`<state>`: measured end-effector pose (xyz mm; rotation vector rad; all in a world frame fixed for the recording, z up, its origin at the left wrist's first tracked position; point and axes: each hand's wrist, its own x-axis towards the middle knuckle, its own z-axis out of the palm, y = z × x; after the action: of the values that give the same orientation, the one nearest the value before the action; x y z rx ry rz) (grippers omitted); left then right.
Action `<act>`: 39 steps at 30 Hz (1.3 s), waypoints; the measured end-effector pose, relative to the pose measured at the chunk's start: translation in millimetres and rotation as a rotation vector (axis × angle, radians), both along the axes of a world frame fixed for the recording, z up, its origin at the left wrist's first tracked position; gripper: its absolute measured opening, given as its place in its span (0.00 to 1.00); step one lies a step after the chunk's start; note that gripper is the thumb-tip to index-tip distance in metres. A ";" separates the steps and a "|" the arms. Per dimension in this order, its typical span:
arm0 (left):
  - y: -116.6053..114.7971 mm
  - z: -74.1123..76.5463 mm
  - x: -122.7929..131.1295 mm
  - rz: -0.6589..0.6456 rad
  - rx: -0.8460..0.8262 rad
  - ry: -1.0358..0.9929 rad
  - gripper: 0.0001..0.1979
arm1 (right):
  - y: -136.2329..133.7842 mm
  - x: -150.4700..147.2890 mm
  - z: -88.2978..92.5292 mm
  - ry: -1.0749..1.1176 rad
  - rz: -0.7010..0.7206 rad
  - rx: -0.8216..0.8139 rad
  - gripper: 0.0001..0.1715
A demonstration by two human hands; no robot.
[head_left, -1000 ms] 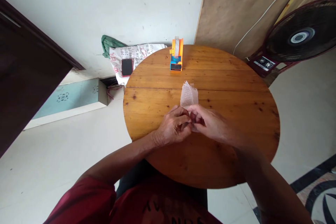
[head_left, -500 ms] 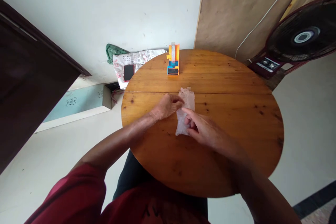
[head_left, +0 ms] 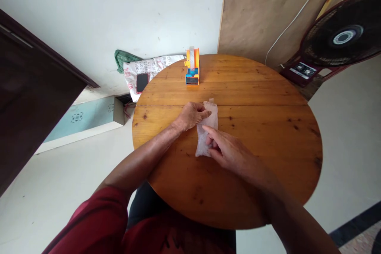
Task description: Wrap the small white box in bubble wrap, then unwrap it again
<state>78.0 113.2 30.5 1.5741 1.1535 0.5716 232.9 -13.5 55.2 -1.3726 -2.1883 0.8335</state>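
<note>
A translucent whitish bubble-wrap packet (head_left: pixel 210 121) lies flat on the round wooden table (head_left: pixel 256 139), its long side pointing away from me. My left hand (head_left: pixel 195 116) is closed at the packet's upper left edge, thumb over the wrap and fingers bent together. From the right, my right hand (head_left: pixel 224 147) rests over the lower part of the packet. Its index finger stretches across the wrap, the thumb is apart and the other fingers curl under, partly hidden. What lies inside the packet cannot be made out.
At the table's far edge stands an orange and blue tape dispenser (head_left: pixel 193 67) with a roll of clear tape. Beyond the left edge, a phone (head_left: pixel 142 83) lies on a printed white sack (head_left: pixel 131 72). A fan (head_left: pixel 342 37) stands at the right.
My left thumb has come down onto the packet's upper part, and the wrap's far end looks flatter. The right hand stays over the lower part. The view has shifted slightly.
</note>
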 end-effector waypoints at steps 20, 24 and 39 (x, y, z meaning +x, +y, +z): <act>-6.5 23.7 -13.1 -0.227 -0.234 -0.012 0.16 | -0.6 -0.1 2.1 -0.003 0.025 0.111 0.29; -8.1 24.8 -13.0 -0.231 -0.318 -0.066 0.11 | -1.0 -0.4 4.6 -0.023 0.037 0.111 0.28; -12.2 25.7 -13.0 -0.196 -0.305 -0.055 0.07 | -8.5 -7.9 11.0 -0.189 0.010 0.201 0.24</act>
<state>65.1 101.1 56.2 1.3791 0.9801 0.2922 225.0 -22.0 66.2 -1.3898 -2.3485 0.4877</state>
